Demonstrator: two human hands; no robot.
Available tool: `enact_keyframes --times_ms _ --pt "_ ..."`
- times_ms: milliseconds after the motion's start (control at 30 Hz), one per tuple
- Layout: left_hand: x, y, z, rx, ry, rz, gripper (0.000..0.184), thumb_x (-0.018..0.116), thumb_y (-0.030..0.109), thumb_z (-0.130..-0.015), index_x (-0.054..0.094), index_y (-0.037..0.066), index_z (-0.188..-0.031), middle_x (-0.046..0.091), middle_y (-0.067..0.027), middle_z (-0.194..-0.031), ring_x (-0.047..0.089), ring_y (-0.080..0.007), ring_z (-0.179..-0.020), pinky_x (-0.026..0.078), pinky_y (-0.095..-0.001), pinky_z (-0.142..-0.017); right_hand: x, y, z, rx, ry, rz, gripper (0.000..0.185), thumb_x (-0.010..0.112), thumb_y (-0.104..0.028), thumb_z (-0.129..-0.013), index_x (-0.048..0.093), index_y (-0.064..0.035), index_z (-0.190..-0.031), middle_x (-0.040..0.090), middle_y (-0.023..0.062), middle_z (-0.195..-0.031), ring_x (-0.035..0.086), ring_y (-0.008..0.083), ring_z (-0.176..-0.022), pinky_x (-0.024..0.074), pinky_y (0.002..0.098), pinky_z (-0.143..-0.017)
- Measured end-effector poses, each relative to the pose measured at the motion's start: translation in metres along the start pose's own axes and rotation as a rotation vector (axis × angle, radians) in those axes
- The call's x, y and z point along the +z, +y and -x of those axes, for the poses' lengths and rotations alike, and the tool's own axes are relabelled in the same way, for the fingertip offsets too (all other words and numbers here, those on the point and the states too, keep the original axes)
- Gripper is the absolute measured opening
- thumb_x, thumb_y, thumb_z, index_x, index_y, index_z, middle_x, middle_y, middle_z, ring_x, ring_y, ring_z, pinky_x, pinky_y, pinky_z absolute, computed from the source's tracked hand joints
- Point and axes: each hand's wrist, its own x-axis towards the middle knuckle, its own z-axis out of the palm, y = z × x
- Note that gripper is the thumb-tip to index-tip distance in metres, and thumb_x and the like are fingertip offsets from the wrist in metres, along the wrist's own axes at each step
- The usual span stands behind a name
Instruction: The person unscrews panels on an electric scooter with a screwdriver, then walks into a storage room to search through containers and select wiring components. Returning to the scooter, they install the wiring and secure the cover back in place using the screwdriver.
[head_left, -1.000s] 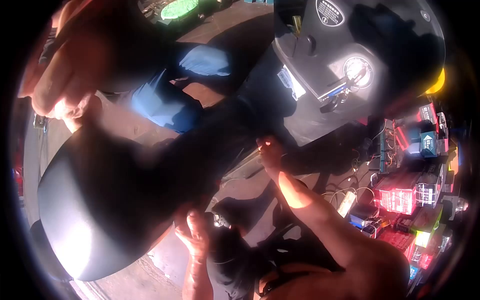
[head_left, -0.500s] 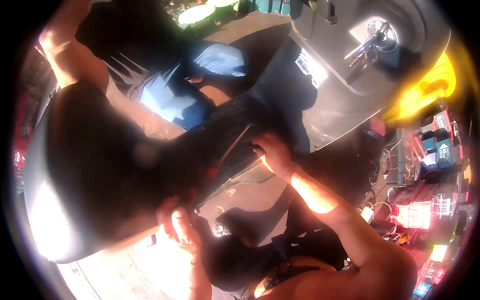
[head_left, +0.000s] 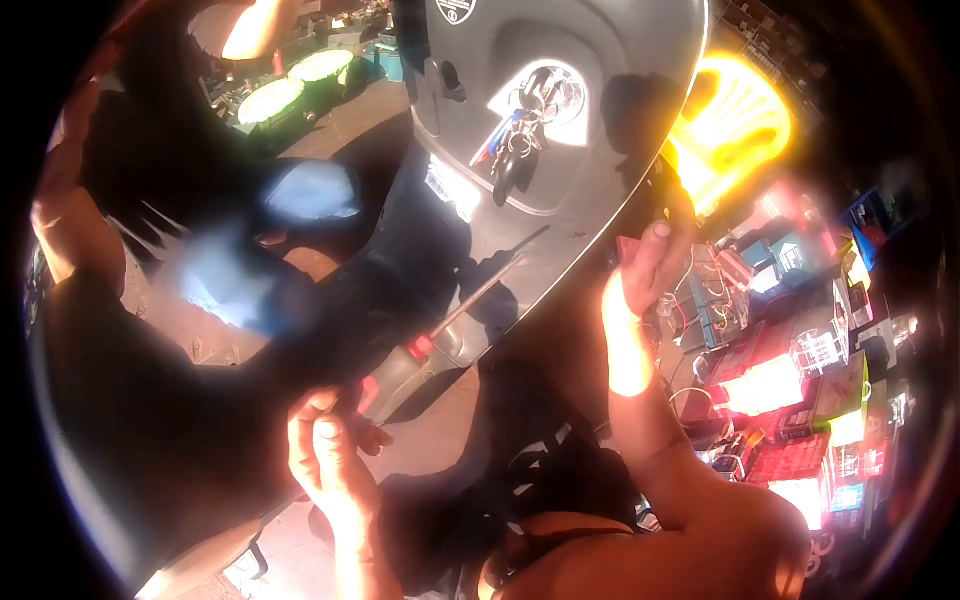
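My left hand (head_left: pixel 335 445) grips a screwdriver (head_left: pixel 398 372) with a clear and red handle. Its long shaft points up and to the right, across the lower part of the grey scooter front panel (head_left: pixel 590 190). The black scooter seat (head_left: pixel 130 430) is left of this hand. My right hand (head_left: pixel 650 260) is raised beside the panel's right edge, apart from it. Its thumb lies against fingers that are in shadow, and whatever is between them, if anything, cannot be made out. Keys (head_left: pixel 512 150) hang from the ignition in the panel.
Another person in blue jeans (head_left: pixel 312 190) is on the scooter's far side, with an arm (head_left: pixel 75 235) at the left. A bright yellow plastic stool (head_left: pixel 735 125) stands behind the panel. Boxes (head_left: pixel 765 390) and cables crowd the right. Green round-topped items (head_left: pixel 272 100) are at the back.
My right hand has left the scooter's floorboard area and risen to the right. The screwdriver, in my left hand, now shows more clearly. The view has shifted right.
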Motion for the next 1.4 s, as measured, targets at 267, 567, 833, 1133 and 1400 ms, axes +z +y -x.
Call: enact_keyframes --times_ms 267,567,833,1133,1400 --pt "0.056 -0.050 -0.014 0.046 -0.113 -0.116 0.024 0.057 0.027 -0.100 0.062 0.005 -0.107 0.059 -0.0025 -0.073 0.050 -0.0079 -0.054 0.049 -0.0248 -0.055 0.019 0.076 -0.009 0.366 -0.094 -0.282 0.069 0.041 -0.059 -0.099 0.049 -0.0018 -0.137 0.055 0.0116 -0.130 0.053 0.0220 -0.114 0.0419 0.0343 -0.100" --pt "0.067 -0.048 -0.035 -0.039 -0.179 -0.069 0.018 0.060 0.016 -0.097 0.063 0.000 -0.105 0.063 -0.0043 -0.096 0.057 -0.0126 -0.087 0.047 -0.0260 -0.080 0.035 0.064 -0.008 0.321 0.092 -0.119 0.062 0.032 -0.050 -0.103 0.059 0.0033 -0.120 0.063 0.0125 -0.114 0.061 0.0211 -0.100 0.0495 0.0346 -0.089" --pt "0.076 -0.056 -0.049 0.254 -0.291 -0.160 0.021 0.063 0.020 -0.097 0.063 0.001 -0.105 0.060 -0.0019 -0.087 0.054 -0.0073 -0.072 0.045 -0.0206 -0.065 0.022 0.106 -0.009 0.336 -0.017 -0.337 0.055 0.041 -0.047 -0.101 0.048 -0.0062 -0.137 0.054 0.0109 -0.133 0.057 0.0287 -0.114 0.0487 0.0416 -0.097" --pt "0.097 -0.067 -0.018 0.191 -0.187 -0.207 0.019 0.064 0.014 -0.096 0.061 -0.001 -0.107 0.060 -0.0033 -0.095 0.054 -0.0093 -0.085 0.045 -0.0223 -0.078 0.024 0.107 -0.001 0.363 0.063 -0.260 0.057 0.039 -0.049 -0.101 0.049 -0.0047 -0.136 0.055 0.0124 -0.132 0.058 0.0306 -0.115 0.0496 0.0449 -0.097" --pt "0.086 -0.062 -0.022 0.272 -0.393 -0.381 0.035 0.071 0.024 -0.091 0.057 0.003 -0.115 0.060 -0.0069 -0.106 0.055 -0.0152 -0.089 0.045 -0.0276 -0.079 0.001 0.165 -0.008 0.185 0.018 -0.088 0.053 0.038 -0.045 -0.103 0.052 -0.0037 -0.133 0.059 0.0114 -0.124 0.060 0.0287 -0.109 0.0501 0.0423 -0.095"
